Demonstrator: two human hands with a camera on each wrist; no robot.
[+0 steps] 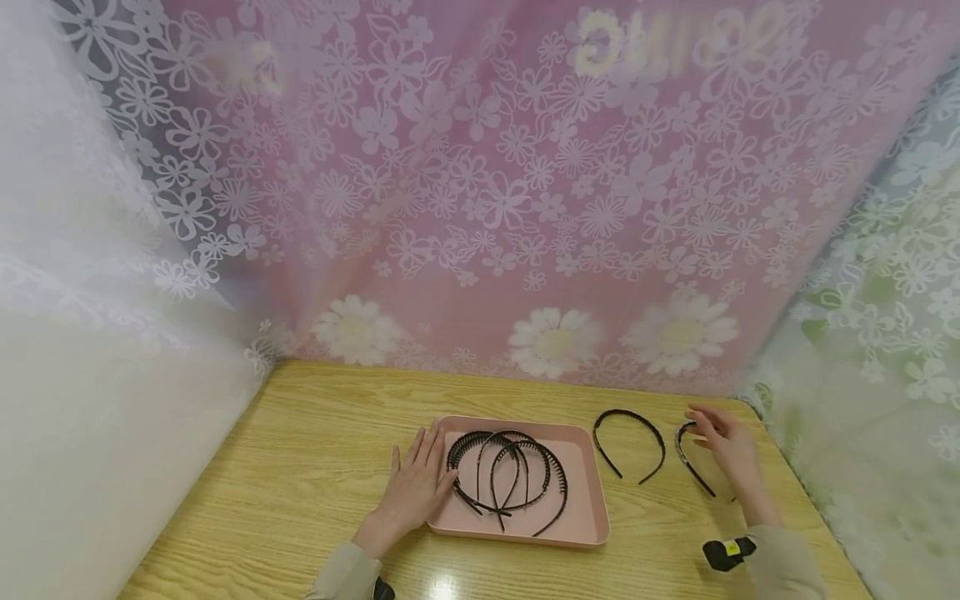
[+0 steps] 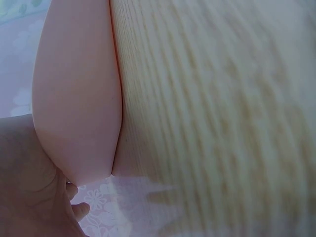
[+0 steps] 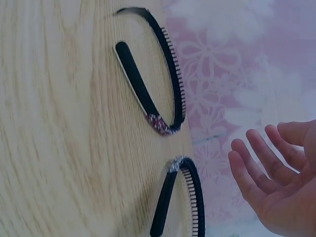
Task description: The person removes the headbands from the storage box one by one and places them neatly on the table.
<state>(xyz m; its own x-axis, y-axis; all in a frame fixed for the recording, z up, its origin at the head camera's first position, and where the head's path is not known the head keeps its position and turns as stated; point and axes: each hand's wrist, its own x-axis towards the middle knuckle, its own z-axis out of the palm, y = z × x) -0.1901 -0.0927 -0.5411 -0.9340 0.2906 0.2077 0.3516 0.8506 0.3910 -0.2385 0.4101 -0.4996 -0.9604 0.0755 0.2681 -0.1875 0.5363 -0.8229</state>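
My left hand [image 1: 415,479] lies with straight fingers along the left rim of a pink tray [image 1: 588,492]. In the left wrist view, the palm is against the tray's outer wall [image 2: 79,89]. Several black toothed headbands [image 1: 557,479] overlap inside the tray. My right hand [image 1: 731,454] is over a black headband with silver glitter [image 1: 681,442] at the table's right side; its far side is hidden behind the hand. The right wrist view has the fingers [image 3: 254,170] loosely bent, holding nothing, apart from that silver-glitter headband [image 3: 197,202].
Between the tray and my right hand, another black headband [image 1: 630,412] lies on the wooden table [image 1: 315,433]; the right wrist view reveals its reddish glitter patch [image 3: 160,123]. A pink flowered curtain [image 1: 465,250] stands behind the table, with pale cloth [image 1: 892,400] along the right edge.
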